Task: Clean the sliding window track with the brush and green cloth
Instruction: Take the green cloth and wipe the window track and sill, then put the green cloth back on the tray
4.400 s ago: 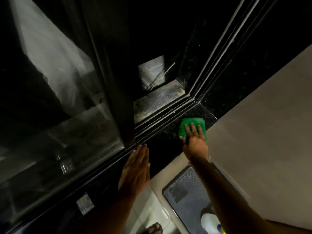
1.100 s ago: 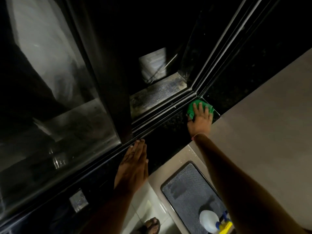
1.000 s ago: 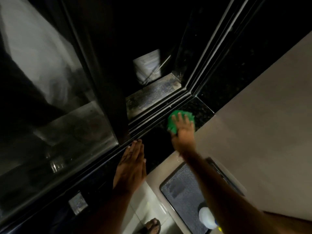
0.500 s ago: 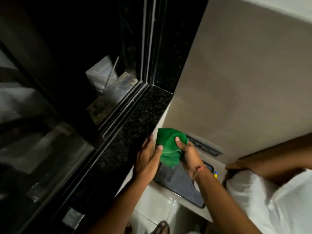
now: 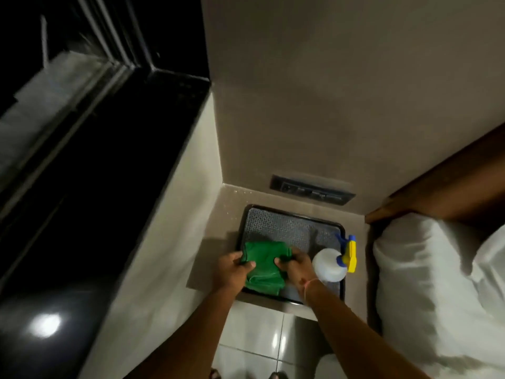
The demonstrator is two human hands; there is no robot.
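A: Two hands in the head view, both on the green cloth (image 5: 262, 266). Left hand (image 5: 231, 269) pinches its left edge, thumb on top, fingers curled under. Right hand (image 5: 296, 266) pinches the right edge the same way. Each grip is closed tight on fabric.

B: Where's the cloth sitting?

A: Over the near-left part of the dark tray (image 5: 289, 228), bunched and partly folded, its lower edge hanging at the tray's front rim. Can't tell if it touches the tray mat or is held just above it.

B: Anything else on the tray?

A: White spray bottle (image 5: 328, 265) with blue-and-yellow trigger head, on the tray's right side, just beside the right hand. Thin red thread (image 5: 310, 283) on the right wrist.

B: Window track?

A: Upper left, blurred. Sliding window track (image 5: 109, 75) runs along the far side of the black sill (image 5: 114, 149), well apart from both hands.

B: Brush?

A: Can't spot one.

B: Rest?

A: Beige wall (image 5: 328, 91) behind, dark switch plate (image 5: 311, 190) low on it, white pillow (image 5: 437, 283) at right, tiled floor (image 5: 262, 337) below.
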